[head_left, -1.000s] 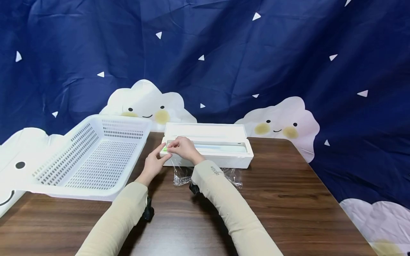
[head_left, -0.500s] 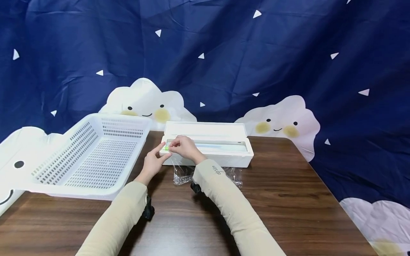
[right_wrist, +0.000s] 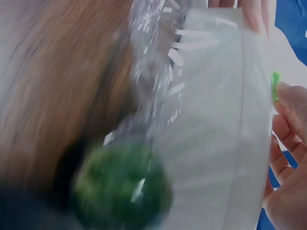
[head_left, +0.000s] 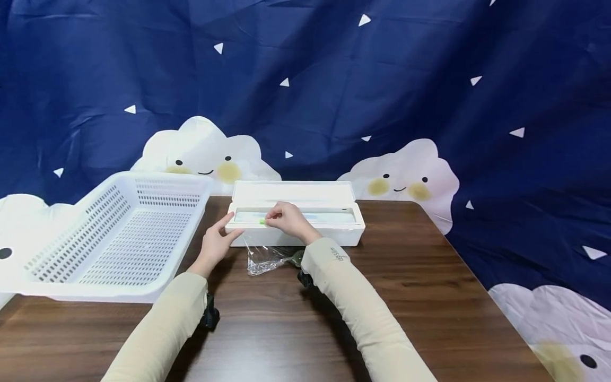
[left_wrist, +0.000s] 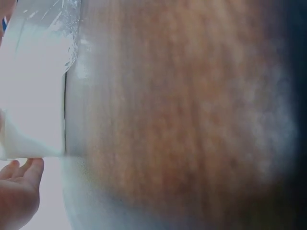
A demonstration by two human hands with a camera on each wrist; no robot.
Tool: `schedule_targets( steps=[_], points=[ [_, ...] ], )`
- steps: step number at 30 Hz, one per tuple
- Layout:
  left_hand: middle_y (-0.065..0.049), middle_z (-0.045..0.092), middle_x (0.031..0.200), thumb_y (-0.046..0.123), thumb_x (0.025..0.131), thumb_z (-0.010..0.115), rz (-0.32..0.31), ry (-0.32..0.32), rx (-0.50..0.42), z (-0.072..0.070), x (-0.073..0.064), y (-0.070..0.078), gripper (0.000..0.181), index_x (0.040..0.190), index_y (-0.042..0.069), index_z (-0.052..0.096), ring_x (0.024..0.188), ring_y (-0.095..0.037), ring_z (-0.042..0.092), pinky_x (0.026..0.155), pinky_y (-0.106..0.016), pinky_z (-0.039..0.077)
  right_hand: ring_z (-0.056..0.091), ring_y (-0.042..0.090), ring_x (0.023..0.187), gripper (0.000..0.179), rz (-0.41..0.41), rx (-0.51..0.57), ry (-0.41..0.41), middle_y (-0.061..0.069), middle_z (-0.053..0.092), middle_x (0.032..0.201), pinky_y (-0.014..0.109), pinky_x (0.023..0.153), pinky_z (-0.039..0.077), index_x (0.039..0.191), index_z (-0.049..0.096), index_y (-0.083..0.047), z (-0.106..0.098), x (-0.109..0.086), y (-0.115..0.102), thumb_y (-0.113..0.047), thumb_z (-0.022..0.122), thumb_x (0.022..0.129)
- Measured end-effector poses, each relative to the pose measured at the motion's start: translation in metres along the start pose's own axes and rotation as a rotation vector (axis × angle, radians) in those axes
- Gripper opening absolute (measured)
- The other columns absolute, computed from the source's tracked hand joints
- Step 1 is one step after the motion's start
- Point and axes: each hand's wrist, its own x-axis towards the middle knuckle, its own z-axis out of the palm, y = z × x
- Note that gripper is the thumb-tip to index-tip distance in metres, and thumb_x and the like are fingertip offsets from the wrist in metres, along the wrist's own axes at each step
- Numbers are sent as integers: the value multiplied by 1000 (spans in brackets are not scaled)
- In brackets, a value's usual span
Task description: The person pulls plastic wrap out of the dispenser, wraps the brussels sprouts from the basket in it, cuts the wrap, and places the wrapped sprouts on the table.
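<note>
A white cling film box (head_left: 310, 236) lies across the table with its lid (head_left: 296, 190) raised at the back. My left hand (head_left: 216, 246) holds its left end, thumb at the front and fingers at the end and top. The right hand (head_left: 288, 219) pinches a small green slide cutter (head_left: 262, 221) on the box's front rim, left of the middle. Clear cling film (head_left: 263, 261) hangs from the box front onto the table. In the right wrist view a round, blurred green thing (right_wrist: 122, 189) lies by the film; its kind is unclear.
A white perforated plastic basket (head_left: 138, 246) stands to the left on the brown wooden table (head_left: 267, 329). Behind the table hangs a dark blue curtain (head_left: 324, 106) printed with clouds. The table's right edge slopes off toward the front.
My right hand has slid rightward along the box rim with the green slide cutter. The left hand stays at the box's left end. The head view has turned slightly to the right.
</note>
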Motion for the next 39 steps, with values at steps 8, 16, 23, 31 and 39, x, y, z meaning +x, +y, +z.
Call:
schedule_targets(
  steps=[8, 16, 23, 31, 39],
  points=[
    [-23, 50, 126, 26, 85, 67, -25, -26, -8, -6, 0, -6, 60, 138, 10, 43, 92, -28, 52, 73, -33, 41, 51, 16, 77, 7, 12, 27, 17, 1, 57, 81, 26, 68, 42, 83, 71, -5, -23, -21, 22, -11, 69, 82],
    [-24, 53, 121, 23, 86, 67, -41, -28, -23, -7, -2, -4, 60, 138, 9, 42, 94, -26, 52, 77, -34, 41, 51, 17, 80, 5, -23, 41, 29, 1, 58, 82, 31, 72, 42, 83, 69, -4, -48, -41, 45, -8, 67, 83],
    [-24, 53, 122, 26, 86, 66, -38, -38, -9, -8, -1, -3, 61, 139, 10, 41, 98, -28, 54, 79, -36, 42, 51, 18, 79, 4, -41, -12, 87, 0, 58, 79, 33, 73, 41, 81, 68, -3, -76, -62, 70, -7, 68, 81],
    [-24, 53, 122, 27, 86, 66, -39, -38, -2, -6, -3, -3, 61, 139, 10, 41, 94, -26, 54, 73, -30, 43, 50, 20, 84, 4, -14, -54, 118, 1, 59, 82, 37, 75, 40, 81, 68, -6, -99, -85, 90, -10, 70, 80],
    [-21, 51, 126, 27, 85, 67, -44, -39, -18, -2, -1, -2, 61, 139, 12, 42, 104, -26, 53, 80, -34, 42, 46, 25, 88, 4, 8, -99, 141, 5, 58, 87, 36, 76, 37, 82, 69, -5, -119, -101, 106, -8, 70, 80]
  ],
)
